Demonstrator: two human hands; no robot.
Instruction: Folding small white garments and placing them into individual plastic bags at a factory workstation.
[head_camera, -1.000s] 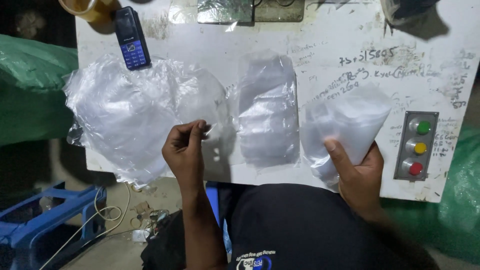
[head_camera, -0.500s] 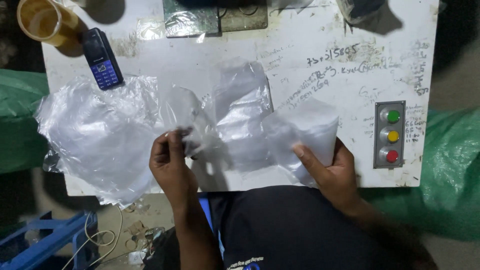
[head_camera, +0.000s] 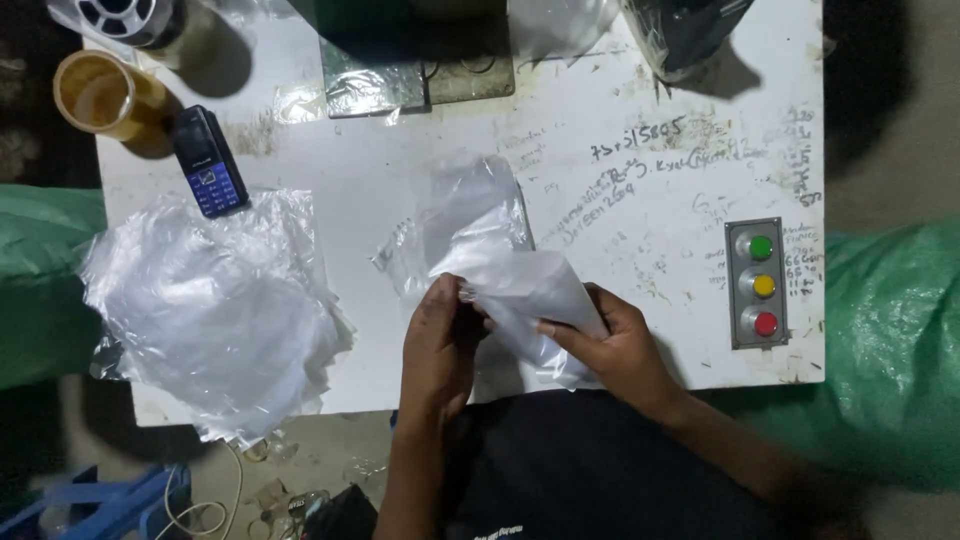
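Note:
A white folded packet (head_camera: 530, 290) sits between both hands near the front edge of the white table (head_camera: 620, 90). My right hand (head_camera: 615, 345) grips the packet from the right. My left hand (head_camera: 440, 345) pinches a clear plastic bag (head_camera: 460, 220) at the packet's left tip; the bag lies flat on the table behind the hands. A heap of clear plastic bags (head_camera: 215, 305) lies to the left and hangs over the table's front edge.
A blue phone (head_camera: 208, 160), a roll of brown tape (head_camera: 100, 95) and a metal plate (head_camera: 420, 75) lie at the back. A button box (head_camera: 762, 283) with green, yellow and red buttons sits at the right. Green sacks (head_camera: 890, 340) flank the table.
My hands came together at the table's middle. The right hand brought the white packet leftward; the left hand left the heap and took hold of a clear bag at the packet.

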